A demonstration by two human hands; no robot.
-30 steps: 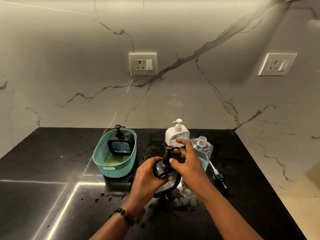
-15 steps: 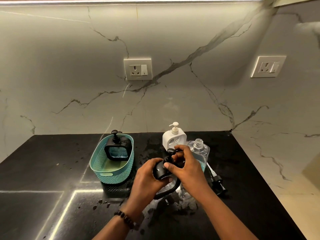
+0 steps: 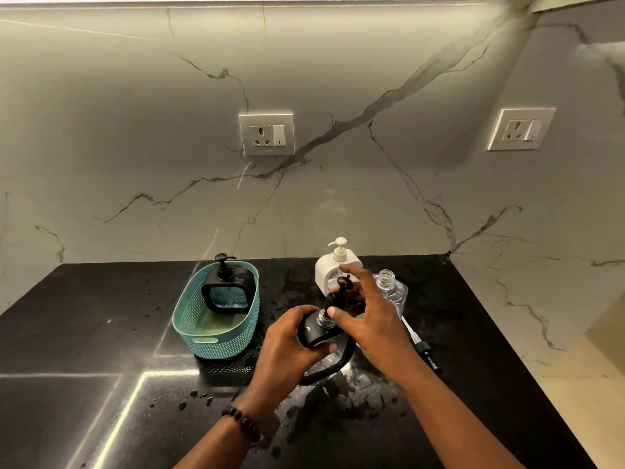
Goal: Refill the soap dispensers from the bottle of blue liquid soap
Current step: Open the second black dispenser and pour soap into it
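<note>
My left hand [image 3: 287, 346] grips a black soap dispenser [image 3: 313, 333], tilted over the black counter. Its clear threaded neck [image 3: 325, 320] shows bare. My right hand [image 3: 367, 313] pinches the black pump head [image 3: 340, 294] just above that neck. Behind my hands stands a white dispenser [image 3: 333, 265] with its pump on. To its right stands the clear bottle of blue liquid soap [image 3: 392, 289], open at the top. A second black dispenser [image 3: 227, 287] sits upright in a teal basket [image 3: 203, 330].
A loose black pump with a long tube [image 3: 421, 346] lies on the counter right of my right arm. Water drops and wet patches spot the counter [image 3: 101, 333]. Marble walls with two sockets close the back and right sides.
The pump head has risen off the black dispenser in my right hand, baring the clear neck. The camera has tilted down a little.
</note>
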